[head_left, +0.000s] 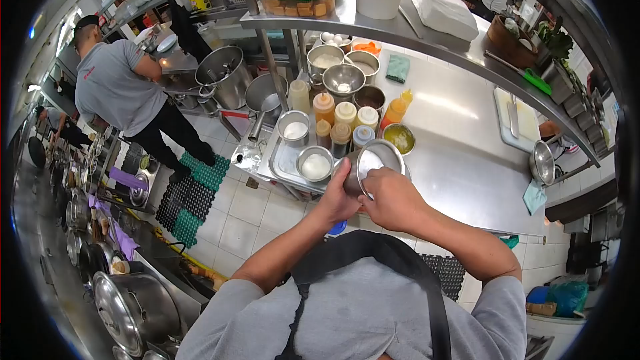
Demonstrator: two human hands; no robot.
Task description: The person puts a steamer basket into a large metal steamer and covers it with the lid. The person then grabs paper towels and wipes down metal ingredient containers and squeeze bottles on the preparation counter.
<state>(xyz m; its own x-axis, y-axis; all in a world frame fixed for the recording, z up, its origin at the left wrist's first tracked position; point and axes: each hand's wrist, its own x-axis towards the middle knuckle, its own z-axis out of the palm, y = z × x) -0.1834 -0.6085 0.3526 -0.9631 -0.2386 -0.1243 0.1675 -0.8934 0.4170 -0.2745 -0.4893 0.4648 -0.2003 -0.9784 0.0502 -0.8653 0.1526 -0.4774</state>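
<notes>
My left hand (338, 193) is wrapped round the side of a metal container (393, 150), tilted with its mouth toward me. White powder or grains (371, 160) lie inside it. My right hand (389, 198) is closed at the container's near rim, its fingertips dipping inside; whatever they pinch is hidden. Close by on the left, a metal tray (283, 168) bears a metal pot of white grains (315, 164) and another pot with white contents (293, 129). Several squeeze bottles (345, 115) cluster just beyond the container, beside a bowl of yellow-green liquid (399, 139).
The steel counter (460, 153) stretches right to a cutting board (517, 117) with a knife and a metal bowl (543, 163). An overhead shelf (373, 23) crosses the back. At left a co-worker (127, 87) stands near a large pot (223, 73).
</notes>
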